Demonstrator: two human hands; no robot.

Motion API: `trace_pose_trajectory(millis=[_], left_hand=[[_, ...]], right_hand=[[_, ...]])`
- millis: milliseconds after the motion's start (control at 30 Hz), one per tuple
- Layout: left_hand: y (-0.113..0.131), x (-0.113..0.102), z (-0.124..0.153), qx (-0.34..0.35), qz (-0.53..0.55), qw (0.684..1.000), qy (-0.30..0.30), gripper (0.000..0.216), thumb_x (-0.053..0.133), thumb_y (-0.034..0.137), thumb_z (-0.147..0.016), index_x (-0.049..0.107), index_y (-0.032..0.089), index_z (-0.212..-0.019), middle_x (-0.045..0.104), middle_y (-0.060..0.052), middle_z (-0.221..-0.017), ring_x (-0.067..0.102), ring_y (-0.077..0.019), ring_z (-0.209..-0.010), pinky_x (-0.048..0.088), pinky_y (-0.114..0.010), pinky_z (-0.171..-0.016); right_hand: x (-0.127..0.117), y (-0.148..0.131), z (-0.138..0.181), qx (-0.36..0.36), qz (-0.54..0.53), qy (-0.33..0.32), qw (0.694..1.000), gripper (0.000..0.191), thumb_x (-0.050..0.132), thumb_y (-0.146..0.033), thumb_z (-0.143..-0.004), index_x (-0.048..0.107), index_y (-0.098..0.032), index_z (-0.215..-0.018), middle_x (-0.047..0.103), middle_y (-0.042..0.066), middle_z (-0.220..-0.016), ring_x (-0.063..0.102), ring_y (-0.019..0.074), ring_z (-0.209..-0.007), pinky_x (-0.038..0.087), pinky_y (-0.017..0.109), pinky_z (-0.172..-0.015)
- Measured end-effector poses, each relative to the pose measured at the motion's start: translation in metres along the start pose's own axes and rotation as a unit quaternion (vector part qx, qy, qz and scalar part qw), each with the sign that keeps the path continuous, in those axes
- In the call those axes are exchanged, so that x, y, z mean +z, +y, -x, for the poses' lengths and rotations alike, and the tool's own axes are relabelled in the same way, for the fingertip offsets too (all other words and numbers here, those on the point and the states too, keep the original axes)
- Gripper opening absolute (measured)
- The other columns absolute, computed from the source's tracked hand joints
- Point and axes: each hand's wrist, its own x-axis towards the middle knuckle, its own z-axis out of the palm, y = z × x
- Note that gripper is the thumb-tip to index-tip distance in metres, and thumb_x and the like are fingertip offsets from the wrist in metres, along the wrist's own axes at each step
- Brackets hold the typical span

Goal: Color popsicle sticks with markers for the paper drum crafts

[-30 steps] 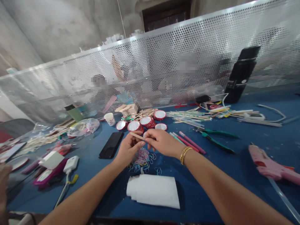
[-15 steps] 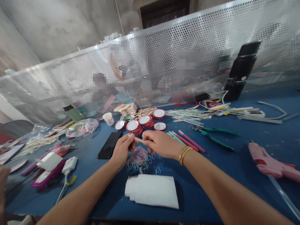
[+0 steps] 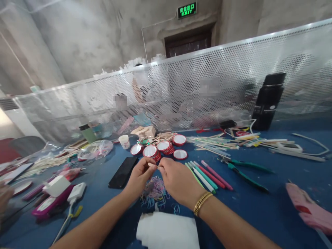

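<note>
My left hand [image 3: 141, 174] is closed in a pinch on a short, pale wooden stick [image 3: 153, 166]. My right hand [image 3: 177, 178], with a gold bracelet at the wrist, pinches the stick's other end, and the fingertips nearly meet. Beneath them lies a tangled heap of coloured rubber bands [image 3: 155, 190]. A folded white cloth or tissue [image 3: 168, 230] rests nearer to me. Just beyond the hands are stacks of round red-rimmed white discs [image 3: 149, 151]. To the left lies a black phone [image 3: 122, 173], and coloured markers [image 3: 216, 174] are right of my right hand.
Green-handled pliers [image 3: 249, 176] and a pink glue gun [image 3: 308, 207] lie at right. A black bottle [image 3: 269, 102] stands before the perforated metal screen [image 3: 176, 93]. Left are a paper cup [image 3: 124, 141], a white charger [image 3: 76, 192] and another person's hand [image 3: 5, 197].
The view has tilted up, so the table sits lower in the picture. My hands have come closer together, and less of the stick shows between them.
</note>
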Motion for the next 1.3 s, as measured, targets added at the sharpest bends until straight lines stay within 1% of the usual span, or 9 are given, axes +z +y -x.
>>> trace_pose_trajectory(millis=[200,400,500,633,733,867,1000,1167,1300], left_hand=[[0.003,-0.002,0.004,0.04,-0.079,0.996,-0.023,0.042,0.056,0.052,-0.087,0.051,0.017,-0.064,0.042,0.005,-0.052,0.036,-0.0089,-0.05,0.03,-0.023,-0.051],[0.007,-0.002,0.003,0.007,-0.034,0.999,-0.031,0.049,0.053,0.058,-0.087,0.05,0.018,-0.06,0.046,0.003,-0.053,0.04,-0.01,-0.05,0.031,-0.024,-0.051],[0.006,-0.002,0.003,-0.015,0.0,0.999,-0.036,0.048,0.055,0.059,-0.086,0.051,0.017,-0.062,0.045,0.003,-0.054,0.039,-0.0096,-0.05,0.03,-0.023,-0.051],[0.002,-0.003,0.0,-0.051,0.023,0.997,-0.055,0.044,0.064,0.059,-0.079,0.056,0.017,-0.069,0.045,0.004,-0.055,0.037,-0.0091,-0.05,0.027,-0.023,-0.049],[-0.001,-0.003,-0.003,-0.043,-0.01,0.998,-0.045,0.041,0.068,0.057,-0.075,0.063,0.016,-0.073,0.045,0.005,-0.053,0.037,-0.0095,-0.05,0.028,-0.023,-0.05],[-0.001,-0.005,-0.005,-0.016,-0.079,0.997,-0.011,0.037,0.072,0.051,-0.072,0.066,0.015,-0.071,0.052,0.002,-0.058,0.043,-0.0116,-0.057,0.034,-0.024,-0.056],[0.001,-0.006,-0.005,-0.026,-0.082,0.996,0.001,0.036,0.072,0.05,-0.072,0.065,0.015,-0.07,0.054,0.002,-0.058,0.043,-0.0113,-0.056,0.033,-0.024,-0.055],[0.001,-0.003,-0.004,-0.08,-0.044,0.996,-0.004,0.04,0.071,0.054,-0.07,0.058,0.016,-0.066,0.053,0.003,-0.057,0.037,-0.0091,-0.051,0.029,-0.022,-0.05],[-0.002,-0.002,-0.003,-0.096,-0.008,0.995,-0.01,0.04,0.07,0.055,-0.073,0.059,0.016,-0.069,0.056,0.002,-0.062,0.039,-0.0082,-0.052,0.03,-0.021,-0.05]], right_hand=[[-0.005,-0.004,0.001,0.01,0.041,-0.001,0.999,0.026,0.04,-0.03,-0.099,0.061,-0.019,-0.088,0.072,0.006,-0.086,0.065,0.0198,-0.079,0.025,0.032,-0.061],[-0.002,-0.002,0.0,0.014,0.051,0.04,0.998,0.026,0.046,-0.037,-0.097,0.062,-0.021,-0.084,0.072,0.005,-0.081,0.065,0.0193,-0.076,0.025,0.033,-0.061],[-0.002,0.0,0.0,0.005,0.053,0.045,0.998,0.028,0.046,-0.039,-0.097,0.063,-0.021,-0.083,0.072,0.005,-0.082,0.065,0.0196,-0.078,0.027,0.032,-0.062],[-0.002,0.003,-0.001,0.003,0.054,0.044,0.998,0.025,0.046,-0.034,-0.098,0.063,-0.02,-0.085,0.072,0.006,-0.088,0.065,0.0205,-0.084,0.03,0.032,-0.065],[-0.001,0.005,-0.003,0.012,0.054,0.028,0.998,0.018,0.051,-0.031,-0.095,0.064,-0.019,-0.089,0.072,0.007,-0.092,0.064,0.0211,-0.086,0.031,0.032,-0.067],[0.001,0.008,-0.004,0.01,0.062,0.021,0.998,0.018,0.049,-0.027,-0.096,0.065,-0.018,-0.092,0.072,0.008,-0.096,0.064,0.0222,-0.09,0.034,0.032,-0.07],[0.004,0.009,-0.005,0.006,0.063,0.024,0.998,0.02,0.046,-0.025,-0.097,0.064,-0.018,-0.093,0.072,0.008,-0.096,0.065,0.0218,-0.089,0.035,0.031,-0.071],[0.007,0.01,-0.006,0.0,0.092,0.023,0.995,0.023,0.042,-0.026,-0.099,0.064,-0.018,-0.093,0.072,0.008,-0.092,0.066,0.0222,-0.085,0.034,0.031,-0.066],[0.007,0.01,-0.005,0.007,0.098,0.009,0.995,0.021,0.043,-0.021,-0.097,0.064,-0.018,-0.095,0.072,0.008,-0.089,0.067,0.0219,-0.081,0.033,0.031,-0.063]])
